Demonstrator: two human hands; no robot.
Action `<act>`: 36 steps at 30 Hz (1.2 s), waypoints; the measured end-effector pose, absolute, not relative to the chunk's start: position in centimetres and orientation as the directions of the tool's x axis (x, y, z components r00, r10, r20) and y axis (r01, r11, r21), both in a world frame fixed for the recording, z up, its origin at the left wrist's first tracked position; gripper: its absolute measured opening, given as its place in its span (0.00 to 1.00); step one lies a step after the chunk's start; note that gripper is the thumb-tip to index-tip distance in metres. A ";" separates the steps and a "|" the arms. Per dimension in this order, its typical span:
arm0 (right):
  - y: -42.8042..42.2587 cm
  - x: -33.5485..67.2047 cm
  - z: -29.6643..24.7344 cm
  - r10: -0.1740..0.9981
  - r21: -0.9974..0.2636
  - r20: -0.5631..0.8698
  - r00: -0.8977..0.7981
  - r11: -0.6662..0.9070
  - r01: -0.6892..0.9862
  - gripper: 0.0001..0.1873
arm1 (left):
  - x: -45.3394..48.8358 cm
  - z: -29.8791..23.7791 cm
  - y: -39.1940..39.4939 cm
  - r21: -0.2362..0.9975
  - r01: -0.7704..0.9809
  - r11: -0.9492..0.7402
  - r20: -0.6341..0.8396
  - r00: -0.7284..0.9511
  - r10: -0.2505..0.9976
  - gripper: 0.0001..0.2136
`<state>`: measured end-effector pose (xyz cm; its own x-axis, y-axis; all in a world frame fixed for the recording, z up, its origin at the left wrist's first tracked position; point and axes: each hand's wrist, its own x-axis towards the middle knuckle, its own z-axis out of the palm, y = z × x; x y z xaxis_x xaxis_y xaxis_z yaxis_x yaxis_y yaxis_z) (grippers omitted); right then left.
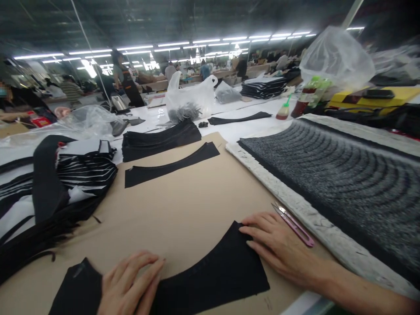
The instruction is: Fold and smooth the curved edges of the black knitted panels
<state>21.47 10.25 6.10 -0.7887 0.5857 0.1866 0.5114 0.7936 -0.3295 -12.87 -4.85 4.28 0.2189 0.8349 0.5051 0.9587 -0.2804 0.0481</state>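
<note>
A curved black fabric piece [216,273] lies on the brown paper sheet [183,205] in front of me. My left hand [131,284] rests across its middle, fingers stretched out together and pressing down, hiding that stretch of cloth. At the piece's upper right corner, the fingertips of my right hand [278,245] touch the edge, with the fingers extended. Purple thread snips [293,225] lie just beyond my right hand. Farther off on the paper is a similar curved black piece [172,164], and behind it a stack of black pieces [160,140].
On the left sits a heap of black and white cut pieces [78,175]. A board with speckled dark fabric [328,175] borders the right side. Farther back are a plastic bag [192,98], a small oil bottle [284,109] and a yellow box [370,103]. People work in the background.
</note>
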 end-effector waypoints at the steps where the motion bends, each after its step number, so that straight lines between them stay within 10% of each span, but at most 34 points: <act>1: 10.2 21.4 5.9 0.581 -0.321 0.200 -0.789 0.800 0.507 0.16 | -11.1 5.0 -3.5 0.057 0.926 -0.374 0.469 0.306 0.829 0.12; 8: 9.9 21.5 5.6 0.607 -0.359 0.231 -0.761 0.780 0.513 0.18 | -0.4 6.0 3.8 0.285 0.836 -0.468 0.320 0.377 0.869 0.12; 20: 11.8 18.3 6.6 0.803 -0.435 -0.055 -0.594 0.516 0.738 0.15 | 2.3 4.3 3.9 0.545 0.838 -0.031 0.070 -0.009 0.998 0.22; 28: 12.6 17.7 7.9 0.808 -0.551 -0.246 -0.535 0.338 0.763 0.05 | 2.3 4.3 4.4 0.632 0.775 0.013 0.041 -0.050 0.998 0.24; 36: 11.3 17.8 7.7 0.767 -0.907 -0.252 -0.590 0.025 0.419 0.08 | 2.0 6.1 3.9 0.685 0.707 -0.175 0.279 -0.033 0.960 0.07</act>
